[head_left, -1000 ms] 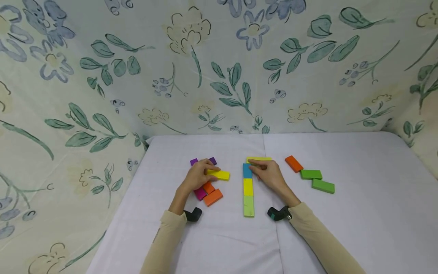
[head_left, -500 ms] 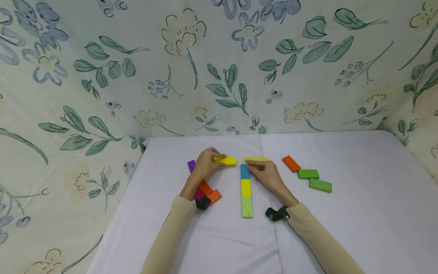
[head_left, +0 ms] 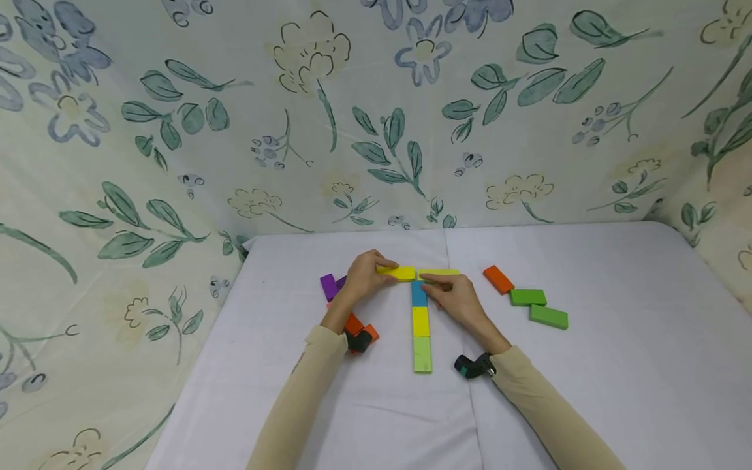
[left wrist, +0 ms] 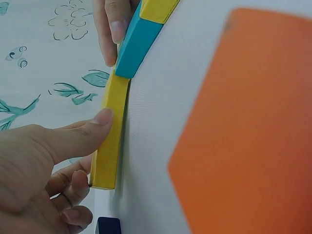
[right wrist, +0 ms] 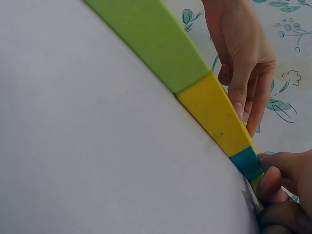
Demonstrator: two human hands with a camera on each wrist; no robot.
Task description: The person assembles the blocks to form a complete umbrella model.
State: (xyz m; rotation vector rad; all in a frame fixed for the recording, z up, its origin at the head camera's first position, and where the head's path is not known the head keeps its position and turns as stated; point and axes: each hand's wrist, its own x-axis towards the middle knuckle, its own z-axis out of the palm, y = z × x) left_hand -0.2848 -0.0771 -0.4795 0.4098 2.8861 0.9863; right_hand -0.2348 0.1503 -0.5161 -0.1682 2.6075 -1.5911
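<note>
My left hand pinches a yellow block by its left end, thumb on the near side. In the left wrist view its far end meets the blue block. My right hand holds a yellow-green block between thumb and fingers, beside the blue block's top. These two blocks lie end to end across the head of a column. Below the blue block, the column has a yellow block and a light green block. In the right wrist view, the right fingers partly hide the yellow-green block.
Purple blocks and orange blocks lie left, partly behind my left arm. At right are an orange block and two green blocks. White cloth covers the table; a floral curtain hangs behind.
My left hand has carried the yellow block from the left pile up and right, beside the yellow-green block at the column's top. My right hand has stayed in place.
</note>
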